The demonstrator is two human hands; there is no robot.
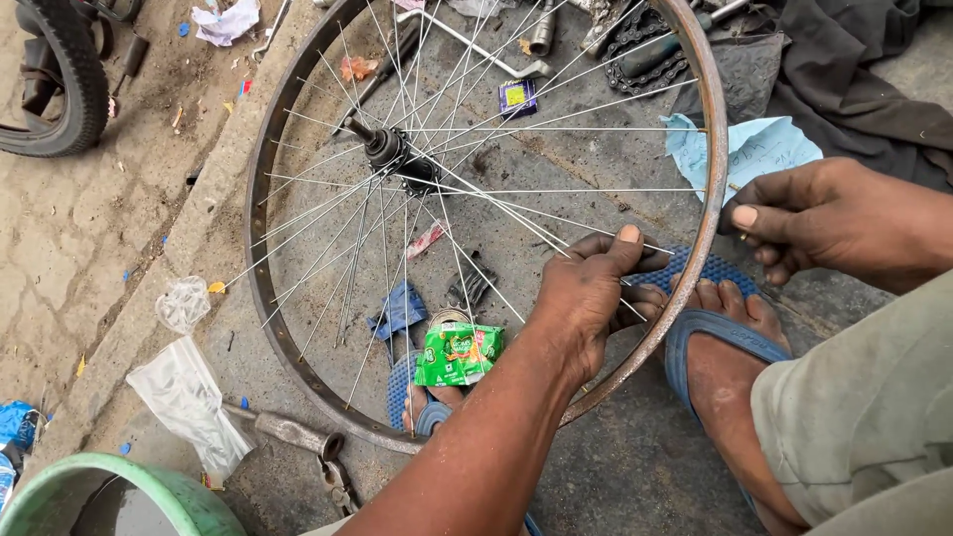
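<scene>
A rusty bicycle wheel rim [260, 248] with thin metal spokes and a dark hub [389, 151] stands tilted on the concrete ground in front of me. My left hand [586, 293] reaches through the spokes near the rim's right side, and its fingers pinch a spoke [516, 213] close to the rim. My right hand [829, 213] is outside the rim and grips its right edge, thumb pressed against the metal. My foot in a blue sandal [720, 333] sits just under the rim.
A green packet [457, 354] and a blue rag [400, 310] lie inside the wheel. A hammer [288, 432], plastic bags [189, 397] and a green tub [109, 496] are at the lower left. A tyre [65, 79] is at the top left; a chain [645, 50] and dark cloth [854, 79] lie at the top right.
</scene>
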